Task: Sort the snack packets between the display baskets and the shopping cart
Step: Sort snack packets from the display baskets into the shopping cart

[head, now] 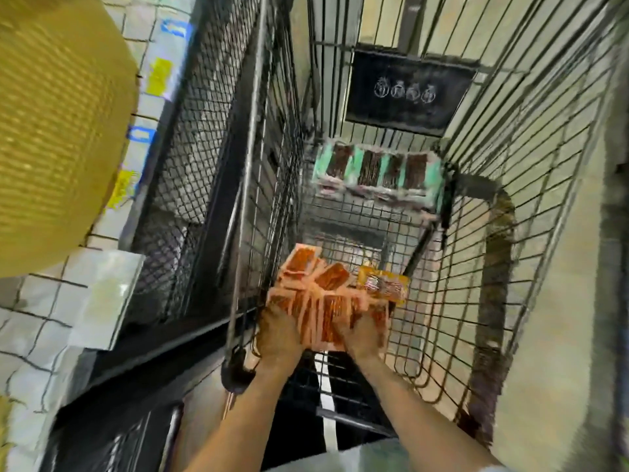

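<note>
1. Beside a black mesh rack (204, 165) stood the wire shopping cart (510, 233).
2. At upper left sat a yellow woven basket (58, 131).
3. Green snack packets (377, 172) lay at the cart's far end.
4. Fingers of the left hand (280, 332) and right hand (366, 332) gripped a bundle of orange snack packets (320, 298) within the cart's near end.
5. A yellow packet (383, 284) lay just beside the bundle.

Head-worn view, close, steeply down into the shopping cart (531, 185)
</note>
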Tool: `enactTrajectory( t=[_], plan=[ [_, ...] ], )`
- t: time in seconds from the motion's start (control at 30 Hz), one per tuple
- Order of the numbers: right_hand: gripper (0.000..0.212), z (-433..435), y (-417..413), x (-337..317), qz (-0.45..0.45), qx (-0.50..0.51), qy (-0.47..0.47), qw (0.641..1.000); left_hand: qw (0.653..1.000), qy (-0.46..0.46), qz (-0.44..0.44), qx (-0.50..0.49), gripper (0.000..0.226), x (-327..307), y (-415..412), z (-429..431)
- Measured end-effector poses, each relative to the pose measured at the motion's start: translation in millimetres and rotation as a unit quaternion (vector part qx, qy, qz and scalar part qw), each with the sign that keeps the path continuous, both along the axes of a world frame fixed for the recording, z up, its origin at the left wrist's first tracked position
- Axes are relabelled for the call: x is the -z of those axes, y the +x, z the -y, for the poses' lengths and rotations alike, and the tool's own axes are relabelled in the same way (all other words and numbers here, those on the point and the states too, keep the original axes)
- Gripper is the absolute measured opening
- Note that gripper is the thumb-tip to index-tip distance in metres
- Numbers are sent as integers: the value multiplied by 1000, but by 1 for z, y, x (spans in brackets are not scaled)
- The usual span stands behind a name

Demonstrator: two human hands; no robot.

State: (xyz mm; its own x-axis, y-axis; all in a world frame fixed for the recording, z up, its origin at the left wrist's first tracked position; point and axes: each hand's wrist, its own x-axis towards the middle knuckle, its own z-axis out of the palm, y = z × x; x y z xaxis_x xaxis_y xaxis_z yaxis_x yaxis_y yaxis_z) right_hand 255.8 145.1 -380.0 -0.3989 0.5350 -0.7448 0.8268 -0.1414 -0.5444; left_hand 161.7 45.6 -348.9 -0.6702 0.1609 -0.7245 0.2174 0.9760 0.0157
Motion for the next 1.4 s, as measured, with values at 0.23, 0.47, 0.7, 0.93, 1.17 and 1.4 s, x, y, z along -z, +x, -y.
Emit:
enactTrajectory(
  t=[0.23,0.47,0.7,0.93,1.17,1.4],
  plan=[
    [26,18,-11,17,33,26,19,999,993,58,-92,-50,45,11,8,-2],
    [50,24,-15,21,111,16,67,991,995,5,-49,-86,71,25,-1,-7],
    [52,30,-23,22,46,101,-56,992,996,-49,-58,-46,70,33,2,-9],
    [21,9,-13,14,-39,90,-136,986,990,23,-55,-126,62,33,5,-8],
    [19,-88,11,1,-60,103,-138,983,937,172,12,-302,42,31,-10,3],
    [17,-131,17,44,27,-73,172,982,928,182,15,-324,31,30,-18,7]
  ],
)
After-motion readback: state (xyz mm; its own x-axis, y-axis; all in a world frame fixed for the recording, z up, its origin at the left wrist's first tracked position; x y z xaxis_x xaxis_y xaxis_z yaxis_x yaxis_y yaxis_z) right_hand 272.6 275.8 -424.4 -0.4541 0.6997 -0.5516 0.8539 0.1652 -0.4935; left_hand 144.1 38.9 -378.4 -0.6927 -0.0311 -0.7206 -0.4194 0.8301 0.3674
